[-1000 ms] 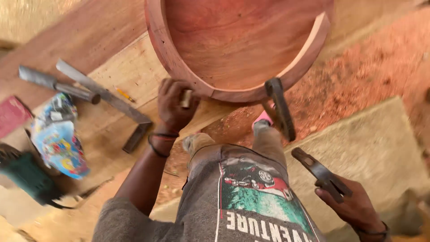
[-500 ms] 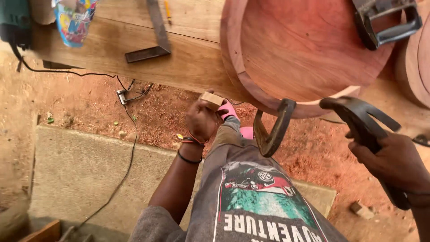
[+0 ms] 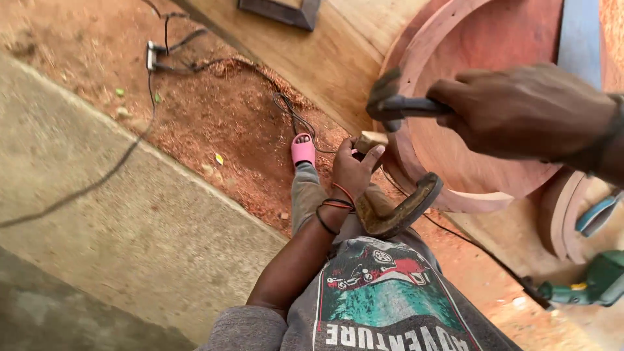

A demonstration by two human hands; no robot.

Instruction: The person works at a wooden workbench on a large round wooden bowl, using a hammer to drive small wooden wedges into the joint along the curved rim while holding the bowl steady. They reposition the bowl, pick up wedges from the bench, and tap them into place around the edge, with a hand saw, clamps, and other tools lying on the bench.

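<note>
— What do you count, left to right of the round wooden frame (image 3: pixel 481 123)?
— One pink sandal (image 3: pixel 303 149), then your left hand (image 3: pixel 351 170) pinching one small wood block (image 3: pixel 371 140) against the frame's rim. One metal clamp (image 3: pixel 398 209) rests on your lap below it.
— And the right hand (image 3: pixel 530 110)?
— Fist closed around one dark hammer (image 3: pixel 393 107), over the frame. One green drill (image 3: pixel 595 283) lies lower right.

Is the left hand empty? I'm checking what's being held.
No: the left hand pinches a small wooden block against the rim of the round wooden piece.
</note>
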